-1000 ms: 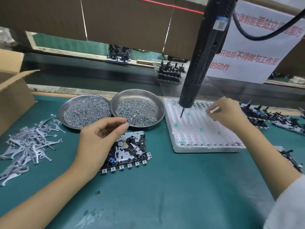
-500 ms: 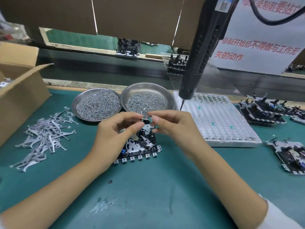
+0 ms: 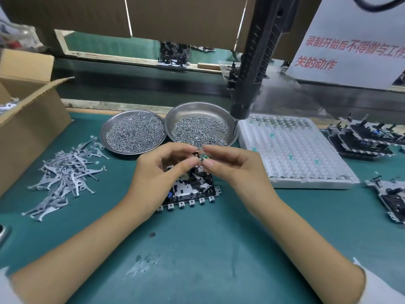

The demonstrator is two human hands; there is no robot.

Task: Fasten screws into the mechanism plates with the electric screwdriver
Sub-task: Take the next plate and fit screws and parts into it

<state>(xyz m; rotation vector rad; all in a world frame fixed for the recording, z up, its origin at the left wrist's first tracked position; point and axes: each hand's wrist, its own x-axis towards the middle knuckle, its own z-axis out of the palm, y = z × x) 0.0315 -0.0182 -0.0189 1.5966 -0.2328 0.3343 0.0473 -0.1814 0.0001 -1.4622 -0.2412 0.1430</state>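
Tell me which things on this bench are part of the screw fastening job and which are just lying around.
In use:
- mechanism plate under both hands
- left hand and right hand, pinching a small green part
- electric screwdriver hanging above
- two screw dishes

Lying about:
- cardboard box
- pile of metal levers
- white tray
- other assemblies

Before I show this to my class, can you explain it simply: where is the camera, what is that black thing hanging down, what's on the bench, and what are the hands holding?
The camera sits on the worker's head, looking down. The black tool is an electric screwdriver, hanging untouched. On the green bench lie two metal dishes of screws, loose metal levers, a white tray and a mechanism plate under the hands. The right hand pinches a tiny green part, and the left hand meets it fingertip to fingertip.
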